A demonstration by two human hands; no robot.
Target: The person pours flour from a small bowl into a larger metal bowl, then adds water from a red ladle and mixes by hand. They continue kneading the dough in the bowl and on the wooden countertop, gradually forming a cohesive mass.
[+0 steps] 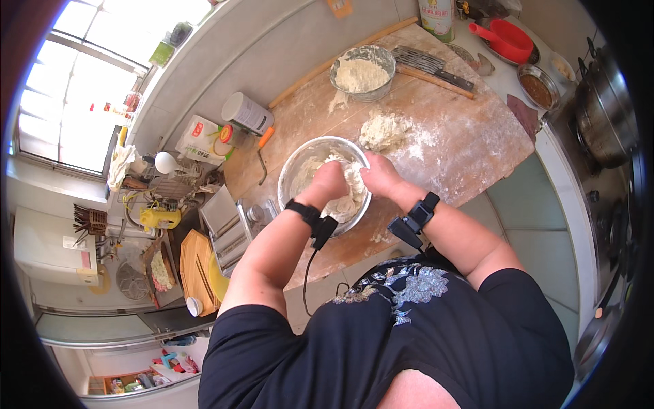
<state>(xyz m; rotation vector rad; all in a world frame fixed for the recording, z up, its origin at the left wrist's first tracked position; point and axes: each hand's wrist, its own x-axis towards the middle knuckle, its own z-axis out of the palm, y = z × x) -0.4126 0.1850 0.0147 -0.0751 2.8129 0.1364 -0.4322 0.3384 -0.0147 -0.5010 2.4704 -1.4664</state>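
Observation:
A metal mixing bowl (287, 176) stands near the front of a floury wooden board (454, 138). Inside it lies pale, rough dough (341, 208) with loose flour. Curled into a fist, my left hand (331, 181) presses on the dough; its fingertips are hidden. At the bowl's right side, my right hand (379, 175) grips the rim. Just beyond that hand a lump of dough (383, 132) rests on the board with flour scattered around it.
Behind stands a bowl of flour (363, 74), beside a cleaver (431, 66) and a wooden rolling pin (434, 80). An orange-handled tool (264, 145) lies to the left. Farther right are a red ladle (508, 41), a bowl of brown sauce (536, 88) and a steel pot (608, 110).

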